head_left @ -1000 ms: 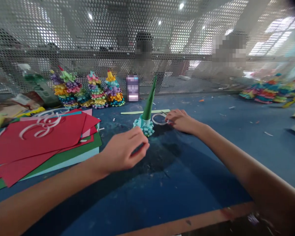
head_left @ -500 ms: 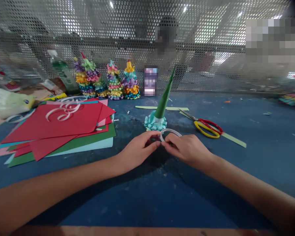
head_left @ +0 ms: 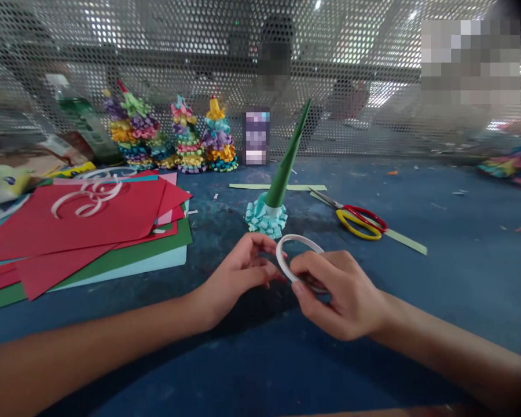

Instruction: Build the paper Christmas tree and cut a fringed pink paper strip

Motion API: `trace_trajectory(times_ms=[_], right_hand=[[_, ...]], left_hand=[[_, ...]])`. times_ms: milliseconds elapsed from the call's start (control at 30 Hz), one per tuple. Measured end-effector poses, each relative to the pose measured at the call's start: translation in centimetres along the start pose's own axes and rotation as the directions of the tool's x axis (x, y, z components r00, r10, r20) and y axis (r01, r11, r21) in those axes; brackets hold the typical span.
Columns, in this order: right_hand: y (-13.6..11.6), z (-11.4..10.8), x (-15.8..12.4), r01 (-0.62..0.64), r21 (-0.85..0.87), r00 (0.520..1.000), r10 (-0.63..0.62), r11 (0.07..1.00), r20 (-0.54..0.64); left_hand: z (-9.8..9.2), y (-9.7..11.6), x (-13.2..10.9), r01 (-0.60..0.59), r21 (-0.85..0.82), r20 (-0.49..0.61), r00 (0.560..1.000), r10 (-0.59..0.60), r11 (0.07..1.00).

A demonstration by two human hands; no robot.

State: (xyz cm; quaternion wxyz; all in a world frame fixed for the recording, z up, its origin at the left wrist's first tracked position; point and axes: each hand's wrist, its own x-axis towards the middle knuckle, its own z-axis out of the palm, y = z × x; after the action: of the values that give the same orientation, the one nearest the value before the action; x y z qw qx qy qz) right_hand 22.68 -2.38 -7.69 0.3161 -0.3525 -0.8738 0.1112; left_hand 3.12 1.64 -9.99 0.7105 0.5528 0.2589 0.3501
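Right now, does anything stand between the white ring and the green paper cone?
Nothing visible does: the white ring, held by the right hand, sits in front of the teal fringed base of the green paper cone.

We look across a dark blue worktable top (head_left: 438,249), flecked with small paper scraps (head_left: 392,172), towards a tall grey perforated metal screen (head_left: 178,29) that fills the far side, crossed by a dark horizontal metal rail (head_left: 178,61). Through its round holes we catch small white ceiling lights (head_left: 318,4), bright patches of pale daylight (head_left: 382,92), and a blurred, seated person (head_left: 273,63) beyond.
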Motion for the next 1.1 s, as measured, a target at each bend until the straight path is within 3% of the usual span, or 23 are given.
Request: trace_trajectory(times_ms=[167, 367, 500, 667, 900, 1100], right_hand=[[0.8, 0.3, 0.0, 0.102, -0.108, 0.995, -0.104, 0.989, -0.014], [1.7, 0.2, -0.2, 0.259, -0.069, 0.966, -0.257, 0.963, 0.031], [1.9, 0.4, -0.3, 0.277, -0.042, 0.961, -0.277, 0.96, 0.013], [2.0, 0.6, -0.1, 0.28, -0.113, 0.958, -0.285, 0.953, -0.03], [1.8, 0.8, 0.2, 0.259, -0.252, 0.951, -0.292, 0.932, -0.101], [1.5, 1.0, -0.1, 0.189, -0.282, 0.966, -0.23, 0.941, -0.12]], left_hand=[[-0.4, 0.2, 0.2, -0.022, 0.066, 0.005, 1.0, 0.022, 0.998], [-0.8, 0.2, 0.0, -0.044, 0.11, 0.103, 0.994, 0.032, 0.993], [-0.8, 0.1, -0.1, -0.1, 0.147, 0.127, 0.989, 0.081, 0.984], [-0.8, 0.2, -0.1, -0.141, 0.252, 0.052, 0.99, 0.132, 0.957], [-0.9, 1.0, -0.3, -0.262, 0.571, 0.096, 0.963, 0.253, 0.778], [-1.7, 2.3, -0.4, -0.393, 0.764, 0.242, 0.91, 0.338, 0.512]])
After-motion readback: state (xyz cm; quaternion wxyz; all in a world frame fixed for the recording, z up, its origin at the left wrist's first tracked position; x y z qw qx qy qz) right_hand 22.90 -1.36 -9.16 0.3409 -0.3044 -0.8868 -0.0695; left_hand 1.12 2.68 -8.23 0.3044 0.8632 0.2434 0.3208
